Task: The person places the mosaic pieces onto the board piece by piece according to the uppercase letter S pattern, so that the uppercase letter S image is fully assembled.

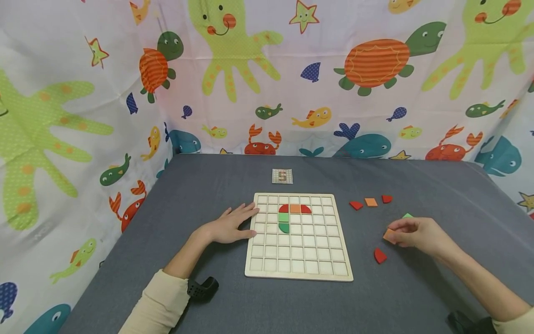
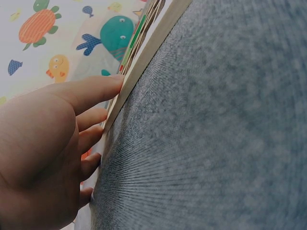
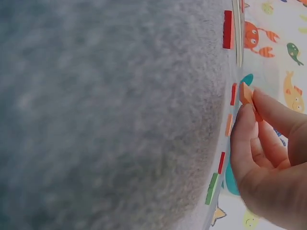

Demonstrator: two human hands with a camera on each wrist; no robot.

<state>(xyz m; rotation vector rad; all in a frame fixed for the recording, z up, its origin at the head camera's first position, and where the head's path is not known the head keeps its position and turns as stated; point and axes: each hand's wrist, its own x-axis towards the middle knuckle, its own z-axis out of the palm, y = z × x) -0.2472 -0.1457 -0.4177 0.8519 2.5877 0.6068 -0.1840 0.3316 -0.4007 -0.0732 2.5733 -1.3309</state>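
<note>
A wooden grid board (image 1: 300, 277) lies on the grey table. Set in its upper cells are two red quarter-round tiles, an orange square tile (image 1: 295, 208), a light green square tile (image 1: 283, 217) and a dark green quarter-round tile (image 1: 284, 228). My left hand (image 1: 232, 226) touches the board's left edge with its fingers spread. Right of the board, my right hand (image 1: 418, 235) pinches an orange square tile (image 3: 247, 94) between thumb and fingers, raised off the cloth in the right wrist view. A light green tile (image 1: 407, 215) is partly hidden behind that hand.
Loose between board and right hand lie an orange square tile (image 1: 371, 202) and red quarter-round tiles, one of them a red tile (image 1: 380, 255) nearer me. Behind the board is a small pattern card (image 1: 282, 176). A sea-animal curtain (image 1: 267, 60) hangs at the back and sides.
</note>
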